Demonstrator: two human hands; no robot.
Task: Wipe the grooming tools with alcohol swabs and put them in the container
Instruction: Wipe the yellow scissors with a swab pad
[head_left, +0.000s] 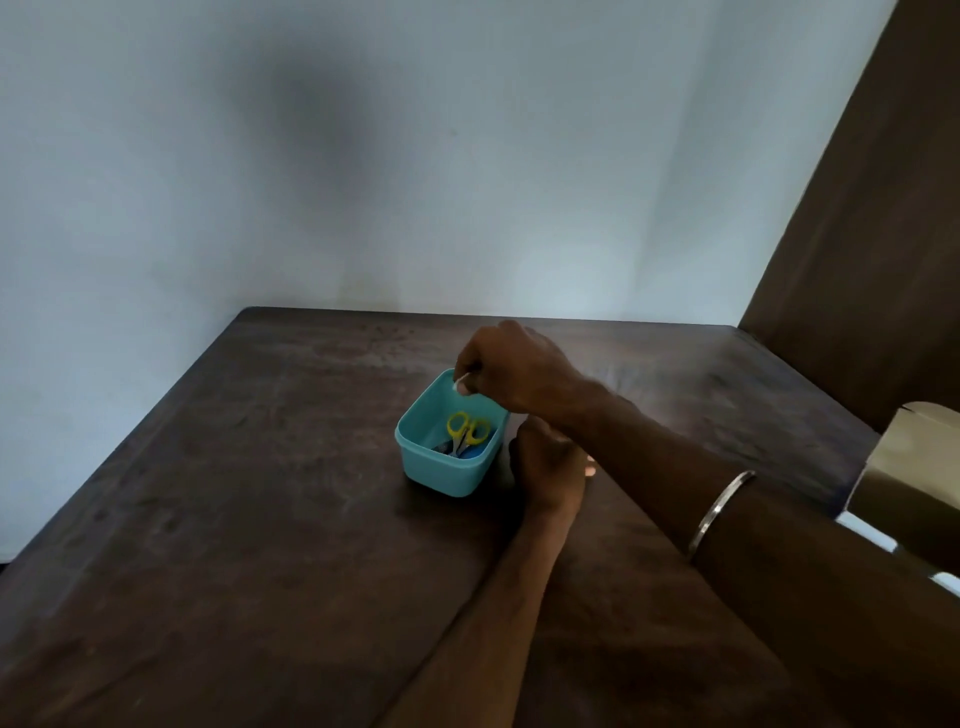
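Right forearm nearest camera, metal bangle (719, 514) around it, reaching forward-left across left arm. Right hand (511, 366) curled, fingers pinching small white swab (461, 385) above far rim of teal container (441, 470). Left hand (548, 467) just beside container's right wall, below right hand, resting on dark wooden tabletop (234, 519); fingers hidden, grip cannot be told. Inside container: yellow-handled scissors (466, 430) over blue item, too dark to identify. Shiny box (909, 462) well right of both hands.
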